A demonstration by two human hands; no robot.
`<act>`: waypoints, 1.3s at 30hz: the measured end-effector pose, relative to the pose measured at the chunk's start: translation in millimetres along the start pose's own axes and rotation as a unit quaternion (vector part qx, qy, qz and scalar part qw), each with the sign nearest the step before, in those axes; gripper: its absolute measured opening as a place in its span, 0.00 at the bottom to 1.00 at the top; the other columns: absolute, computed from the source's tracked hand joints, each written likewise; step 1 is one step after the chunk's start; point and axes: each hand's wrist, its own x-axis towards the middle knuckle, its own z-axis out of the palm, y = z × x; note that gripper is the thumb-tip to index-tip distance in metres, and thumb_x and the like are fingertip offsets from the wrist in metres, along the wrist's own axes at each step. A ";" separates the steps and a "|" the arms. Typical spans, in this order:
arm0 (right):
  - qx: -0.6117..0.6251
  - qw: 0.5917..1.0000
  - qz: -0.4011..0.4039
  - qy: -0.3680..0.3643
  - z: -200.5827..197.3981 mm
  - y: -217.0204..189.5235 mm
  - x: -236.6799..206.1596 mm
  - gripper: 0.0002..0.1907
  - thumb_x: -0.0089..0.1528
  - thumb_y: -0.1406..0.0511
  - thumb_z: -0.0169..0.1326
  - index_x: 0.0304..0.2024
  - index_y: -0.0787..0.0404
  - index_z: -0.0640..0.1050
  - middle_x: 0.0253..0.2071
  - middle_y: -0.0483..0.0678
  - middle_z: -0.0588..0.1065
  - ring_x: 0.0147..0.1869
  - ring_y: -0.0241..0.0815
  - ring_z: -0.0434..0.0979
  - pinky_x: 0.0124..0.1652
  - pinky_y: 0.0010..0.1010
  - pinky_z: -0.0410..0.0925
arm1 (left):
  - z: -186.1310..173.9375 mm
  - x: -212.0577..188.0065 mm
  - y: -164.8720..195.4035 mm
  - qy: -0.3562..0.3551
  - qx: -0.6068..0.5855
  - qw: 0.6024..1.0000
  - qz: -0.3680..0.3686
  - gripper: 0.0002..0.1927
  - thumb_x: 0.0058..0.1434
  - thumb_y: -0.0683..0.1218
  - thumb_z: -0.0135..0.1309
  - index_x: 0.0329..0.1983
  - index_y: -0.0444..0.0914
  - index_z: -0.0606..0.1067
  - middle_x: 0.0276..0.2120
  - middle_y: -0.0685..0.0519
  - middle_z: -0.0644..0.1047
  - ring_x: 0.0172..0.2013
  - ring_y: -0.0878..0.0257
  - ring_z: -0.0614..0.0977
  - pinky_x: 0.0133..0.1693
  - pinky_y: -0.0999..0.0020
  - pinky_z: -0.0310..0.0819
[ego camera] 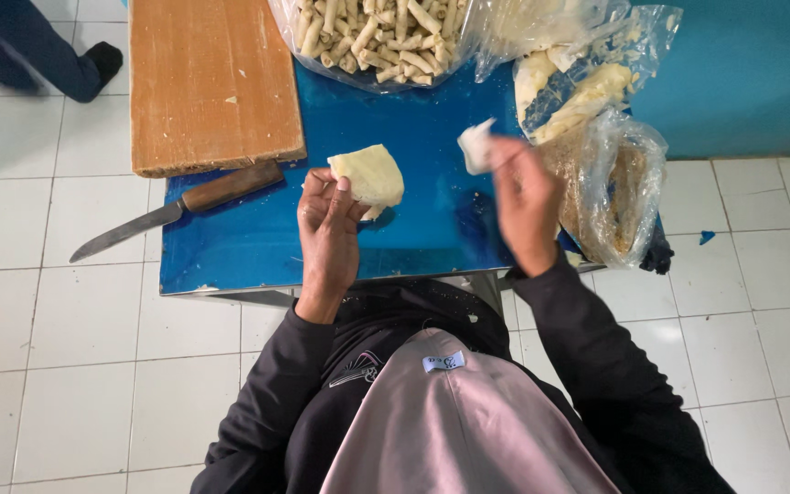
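Observation:
My left hand (326, 229) holds a folded pale dough wrapper (370, 174) above the blue table (258, 247). My right hand (525, 197) is blurred; its fingers pinch a small white piece of wrapper or filling (477, 144) over the table's right part. A clear bag of several finished pale rolls (377, 37) lies at the table's far edge. Both sleeves are black.
A wooden cutting board (212, 82) covers the table's far left. A wooden-handled knife (166, 212) juts over the left edge. Plastic bags with pale sheets (578, 82) and brownish filling (619, 192) sit at right. Another person's leg (38, 50) stands on the white tiled floor.

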 end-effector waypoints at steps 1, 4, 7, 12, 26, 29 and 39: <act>-0.105 0.984 -0.140 -0.026 4.3 -10.9 -6.4 0.14 0.71 0.74 0.49 0.56 0.59 0.78 0.53 0.50 0.81 0.58 0.42 0.81 0.56 0.33 0.75 | 0.4 -0.2 0.0 0.001 -0.007 1.000 0.000 0.07 0.75 0.44 0.47 0.50 0.36 0.67 0.48 0.46 0.80 0.51 0.57 0.83 0.55 0.60 0.79; -0.204 0.949 -0.190 -0.147 15.1 -37.1 -25.2 0.19 0.63 0.75 0.54 0.56 0.61 0.79 0.50 0.52 0.81 0.51 0.51 0.79 0.50 0.42 0.70 | 0.5 -1.1 -0.2 -0.001 -0.020 1.000 0.001 0.07 0.75 0.44 0.47 0.50 0.35 0.68 0.48 0.48 0.80 0.51 0.58 0.83 0.56 0.61 0.78; -0.175 0.950 -0.201 -0.163 12.2 -50.5 -26.5 0.22 0.64 0.74 0.54 0.61 0.65 0.76 0.53 0.56 0.79 0.57 0.52 0.79 0.53 0.42 0.70 | -0.1 -2.0 -1.6 -0.010 -0.024 1.000 0.006 0.06 0.75 0.43 0.47 0.50 0.35 0.69 0.47 0.48 0.79 0.50 0.60 0.82 0.55 0.62 0.78; -0.100 0.979 -0.048 -0.173 5.6 -67.8 -1.7 0.14 0.65 0.70 0.60 0.53 0.55 0.80 0.44 0.51 0.80 0.47 0.47 0.79 0.45 0.36 0.70 | 3.6 -3.3 -6.8 -0.025 -0.007 1.000 -0.006 0.04 0.74 0.42 0.49 0.46 0.35 0.70 0.45 0.49 0.80 0.48 0.61 0.82 0.55 0.63 0.78; 0.274 0.924 0.179 -0.198 41.7 -49.5 7.4 0.10 0.70 0.66 0.54 0.47 0.66 0.81 0.40 0.45 0.80 0.43 0.30 0.78 0.44 0.24 0.71 | 26.0 -7.9 -4.3 -0.015 0.134 0.990 0.048 0.08 0.70 0.40 0.57 0.45 0.33 0.70 0.40 0.53 0.76 0.43 0.69 0.79 0.46 0.73 0.75; 0.371 0.878 0.218 -0.207 45.5 -33.5 1.9 0.09 0.69 0.66 0.54 0.46 0.66 0.80 0.40 0.45 0.80 0.44 0.32 0.79 0.47 0.25 0.73 | 27.8 -7.0 -10.1 -0.022 0.179 0.980 0.080 0.10 0.67 0.37 0.59 0.44 0.34 0.68 0.38 0.54 0.76 0.41 0.70 0.80 0.43 0.76 0.76; 0.612 0.692 0.368 -0.109 55.9 17.2 -9.8 0.06 0.70 0.65 0.49 0.44 0.61 0.75 0.45 0.47 0.78 0.48 0.39 0.80 0.49 0.32 0.71 | 10.5 -3.1 -9.7 0.016 0.082 0.996 0.026 0.05 0.70 0.39 0.52 0.41 0.38 0.67 0.37 0.52 0.80 0.39 0.68 0.82 0.43 0.71 0.78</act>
